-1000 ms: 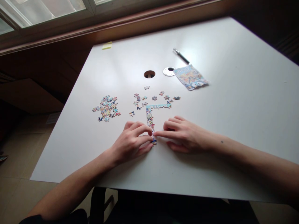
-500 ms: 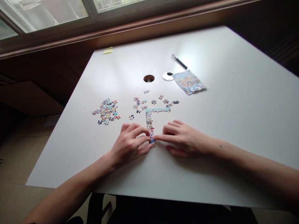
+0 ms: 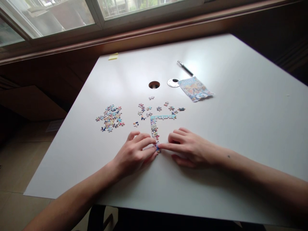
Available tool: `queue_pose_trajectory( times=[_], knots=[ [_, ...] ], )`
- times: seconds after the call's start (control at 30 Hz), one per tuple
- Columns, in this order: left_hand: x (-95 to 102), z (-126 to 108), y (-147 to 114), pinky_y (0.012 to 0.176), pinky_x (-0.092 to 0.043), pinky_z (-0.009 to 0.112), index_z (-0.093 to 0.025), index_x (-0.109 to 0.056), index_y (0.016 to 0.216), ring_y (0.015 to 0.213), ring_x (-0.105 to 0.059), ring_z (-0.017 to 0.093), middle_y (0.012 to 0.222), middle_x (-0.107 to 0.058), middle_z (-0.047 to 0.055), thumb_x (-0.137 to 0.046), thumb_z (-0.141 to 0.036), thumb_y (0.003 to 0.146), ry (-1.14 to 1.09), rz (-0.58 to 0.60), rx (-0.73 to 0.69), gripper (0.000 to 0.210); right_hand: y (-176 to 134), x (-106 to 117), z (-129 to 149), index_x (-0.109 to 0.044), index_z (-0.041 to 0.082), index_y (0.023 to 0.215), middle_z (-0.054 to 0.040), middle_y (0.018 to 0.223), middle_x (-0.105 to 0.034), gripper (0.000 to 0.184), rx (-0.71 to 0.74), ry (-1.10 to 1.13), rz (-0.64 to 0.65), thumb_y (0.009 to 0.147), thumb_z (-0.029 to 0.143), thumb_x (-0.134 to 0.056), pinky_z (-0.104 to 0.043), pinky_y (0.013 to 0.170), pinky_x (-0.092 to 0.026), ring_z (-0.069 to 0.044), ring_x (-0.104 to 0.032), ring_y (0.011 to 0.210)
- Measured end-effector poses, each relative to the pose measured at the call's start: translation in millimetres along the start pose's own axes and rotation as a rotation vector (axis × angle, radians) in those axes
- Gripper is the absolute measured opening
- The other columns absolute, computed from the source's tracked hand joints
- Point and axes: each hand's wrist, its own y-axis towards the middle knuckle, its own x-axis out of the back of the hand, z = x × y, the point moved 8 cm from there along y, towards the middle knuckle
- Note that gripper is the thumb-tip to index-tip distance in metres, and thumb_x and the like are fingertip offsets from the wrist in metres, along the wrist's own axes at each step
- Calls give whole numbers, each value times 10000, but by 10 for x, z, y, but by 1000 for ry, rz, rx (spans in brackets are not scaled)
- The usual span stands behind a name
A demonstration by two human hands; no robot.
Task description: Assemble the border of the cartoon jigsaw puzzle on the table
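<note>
An L-shaped run of joined jigsaw pieces [image 3: 154, 128] lies on the white table, its top arm [image 3: 164, 117] edged in light blue. At the lower end of its column, my left hand [image 3: 137, 150] has thumb and index finger closed on a small puzzle piece [image 3: 158, 151], mostly hidden by the fingertips. From the other side, my right hand [image 3: 186, 146] touches the same end with its stretched index fingertip. The remaining right fingers are loosely bent and hold nothing. Several loose pieces [image 3: 159, 109] are scattered just above the joined strip.
A pile of puzzle pieces [image 3: 112, 117] lies to the left. Farther back are a round cable hole [image 3: 154, 85], its ring cover [image 3: 172, 82], a printed picture sheet [image 3: 195, 89], a pen [image 3: 185, 68] and a yellow sticky note [image 3: 113, 56]. A window runs behind the table.
The whole view has shifted slightly, so the table appears lower. My left fingers have drawn closer together at the strip's lower end; my right index finger stays against it.
</note>
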Motion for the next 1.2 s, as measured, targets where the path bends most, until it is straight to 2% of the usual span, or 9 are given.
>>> queue_pose_trajectory(
  times=[0.23, 0.43, 0.67, 0.8, 0.93, 1.03, 1.2],
  knots=[
    [-53, -25, 11, 944, -434, 370, -174, -654, 925, 1044, -648, 189, 1086, -725, 63, -596, -130, 936, -46, 89, 3, 74, 0, -9, -9, -506, 214, 1406, -78, 981, -583, 525, -13, -1, -1, 887, 257, -565, -356, 814, -377, -200, -484, 850],
    [-66, 6, -22, 973, -429, 395, -187, -657, 1043, 1058, -641, 195, 1097, -726, 62, -590, -111, 939, -75, 78, -7, 145, -3, -12, -6, -498, 268, 1424, -58, 954, -574, 554, -11, 16, 2, 878, 256, -593, -352, 803, -365, -195, -475, 825],
    [-73, 12, -13, 983, -431, 388, -188, -656, 1007, 1043, -642, 191, 1060, -733, 50, -607, -120, 923, -88, 66, 21, 119, 1, -32, -5, -493, 193, 1406, -82, 985, -587, 546, -41, 22, 36, 870, 246, -582, -374, 818, -390, -210, -480, 850],
    [-69, 22, 3, 979, -458, 384, -180, -658, 974, 1052, -640, 191, 1110, -710, 71, -603, -103, 905, -113, 50, 35, 117, -11, -21, -9, -503, 207, 1397, -118, 1142, -586, 547, -68, 55, 35, 859, 239, -593, -401, 886, -417, -229, -498, 940],
    [-74, 42, 13, 992, -478, 391, -181, -665, 944, 1131, -617, 214, 1163, -687, 90, -611, -114, 896, -153, 28, 48, 99, -3, 16, -3, -496, 227, 1404, -109, 1417, -526, 561, -83, 78, 30, 849, 231, -581, -456, 1012, -388, -291, -451, 1178],
    [-79, 45, 13, 999, -493, 394, -180, -670, 947, 1141, -610, 218, 1140, -691, 89, -611, -110, 888, -170, 18, 52, 109, 16, 49, 8, -503, 230, 1393, -98, 1439, -537, 581, -88, 98, 24, 818, 214, -585, -470, 1052, -374, -304, -417, 1264],
    [-73, 33, 18, 1021, -498, 410, -166, -662, 960, 1169, -595, 238, 1140, -675, 101, -628, -130, 865, -190, 13, 48, 107, 36, 68, 9, -517, 234, 1366, -92, 1449, -534, 580, -99, 112, 36, 791, 195, -589, -462, 1036, -384, -301, -426, 1262]
  ],
)
